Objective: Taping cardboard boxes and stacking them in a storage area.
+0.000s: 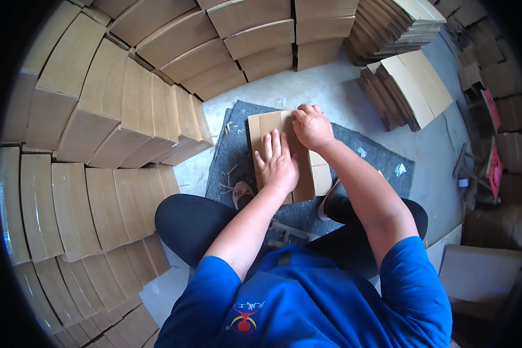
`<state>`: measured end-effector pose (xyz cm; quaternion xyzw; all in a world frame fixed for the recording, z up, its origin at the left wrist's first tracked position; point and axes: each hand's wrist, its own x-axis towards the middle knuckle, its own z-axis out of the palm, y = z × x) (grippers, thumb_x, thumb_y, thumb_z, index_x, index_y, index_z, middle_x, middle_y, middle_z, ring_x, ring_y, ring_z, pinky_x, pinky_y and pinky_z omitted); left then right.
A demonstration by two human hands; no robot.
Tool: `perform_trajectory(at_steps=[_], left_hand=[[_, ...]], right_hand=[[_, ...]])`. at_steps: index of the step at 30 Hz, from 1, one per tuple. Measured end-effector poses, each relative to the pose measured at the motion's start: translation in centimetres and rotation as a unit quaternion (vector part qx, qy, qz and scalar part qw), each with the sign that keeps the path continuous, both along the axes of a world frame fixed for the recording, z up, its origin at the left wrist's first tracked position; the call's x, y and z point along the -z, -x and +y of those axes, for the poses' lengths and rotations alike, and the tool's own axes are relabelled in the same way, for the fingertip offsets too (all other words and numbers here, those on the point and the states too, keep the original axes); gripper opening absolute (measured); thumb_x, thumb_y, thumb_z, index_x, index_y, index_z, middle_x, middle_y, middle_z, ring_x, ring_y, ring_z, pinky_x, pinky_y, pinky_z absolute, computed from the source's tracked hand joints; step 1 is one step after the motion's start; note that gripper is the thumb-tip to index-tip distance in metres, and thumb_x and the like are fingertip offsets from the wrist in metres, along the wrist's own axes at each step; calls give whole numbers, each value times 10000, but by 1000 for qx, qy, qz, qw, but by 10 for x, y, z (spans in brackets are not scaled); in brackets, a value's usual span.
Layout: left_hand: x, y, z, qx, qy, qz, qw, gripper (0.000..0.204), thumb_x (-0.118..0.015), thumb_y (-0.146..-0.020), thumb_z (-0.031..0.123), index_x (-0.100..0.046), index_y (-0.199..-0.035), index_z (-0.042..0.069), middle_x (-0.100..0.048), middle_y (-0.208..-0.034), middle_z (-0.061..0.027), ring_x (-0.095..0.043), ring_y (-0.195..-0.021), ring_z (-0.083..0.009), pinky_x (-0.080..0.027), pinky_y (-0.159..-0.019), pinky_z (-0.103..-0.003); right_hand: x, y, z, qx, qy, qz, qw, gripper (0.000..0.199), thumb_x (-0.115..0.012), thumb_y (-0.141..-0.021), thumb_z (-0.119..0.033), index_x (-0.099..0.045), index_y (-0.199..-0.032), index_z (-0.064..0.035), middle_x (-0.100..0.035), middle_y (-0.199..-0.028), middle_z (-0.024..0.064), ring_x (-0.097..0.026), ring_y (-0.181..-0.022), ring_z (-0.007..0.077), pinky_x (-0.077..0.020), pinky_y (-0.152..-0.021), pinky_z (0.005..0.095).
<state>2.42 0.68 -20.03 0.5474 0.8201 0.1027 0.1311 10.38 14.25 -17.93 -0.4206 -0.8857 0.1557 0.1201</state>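
On the chest of my blue shirt (336,307), at 7 o'clock from my work, sit a few small white characters (252,305) above a red and yellow emblem (243,322). Over at 3 o'clock are red panels (494,168); anything printed on them is too small for me to read.

The folded brown cardboard (304,177) lies on the dark grey mat (383,159) between my feet, directly under my hands. My left hand (279,166) rests palm down on it, fingers spread and pointing to 12 o'clock. My right hand (312,127) is at its 1 o'clock corner, fingers curled over the far edge; whether they pinch it I cannot tell.

A pile of flat cardboard sheets (420,87) stands well apart at 2 o'clock, and stacked boxes (98,124) line the side from 8 to 12 o'clock.
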Motion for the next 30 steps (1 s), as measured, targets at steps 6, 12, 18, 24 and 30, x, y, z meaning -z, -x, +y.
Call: perform_trajectory(at_steps=[6,12,18,24,30], left_hand=[[1,-2,-2,1,-30,-27,999,709,-542,-959,339,-249,-1536,50,-157,-1628,-146,-116,-1511,-319,-144,-1186,-567],[5,6,2,20,24,24,999,756,-553,-943,352,-224,-1534,14,-154,-1624,-160,-96,-1511,-332,-95,-1200,-541],[-25,1,-30,132,30,-55,989,859,-671,-860,435,-295,-1506,13,-192,-1595,-225,-138,-1494,-380,-57,-1185,-591],[1,-21,-74,183,3,18,983,809,-708,-804,515,-431,-1468,145,-262,-1586,-110,-218,-1471,-328,-155,-1139,-657],[5,9,-72,259,7,64,964,846,-656,-806,592,-407,-1485,151,-238,-1596,-113,-200,-1480,-329,-134,-1142,-671]], right_hand=[[21,27,25,-51,87,-21,995,429,-513,-969,-322,-564,-1349,-131,-587,-1319,78,-485,-1250,289,-379,-1068,413],[36,33,11,-83,8,-43,996,498,-526,-962,-308,-479,-1420,-117,-533,-1366,90,-475,-1264,292,-387,-1082,406],[46,26,19,-79,-24,-14,996,471,-504,-990,-319,-486,-1407,-102,-545,-1347,97,-466,-1271,291,-378,-1097,400],[43,25,16,-70,-9,-17,997,463,-504,-988,-322,-501,-1399,-108,-553,-1319,109,-477,-1240,304,-382,-1091,396],[45,23,16,-44,-32,-8,998,452,-505,-989,-340,-517,-1373,-100,-579,-1267,125,-497,-1196,317,-395,-1061,398]])
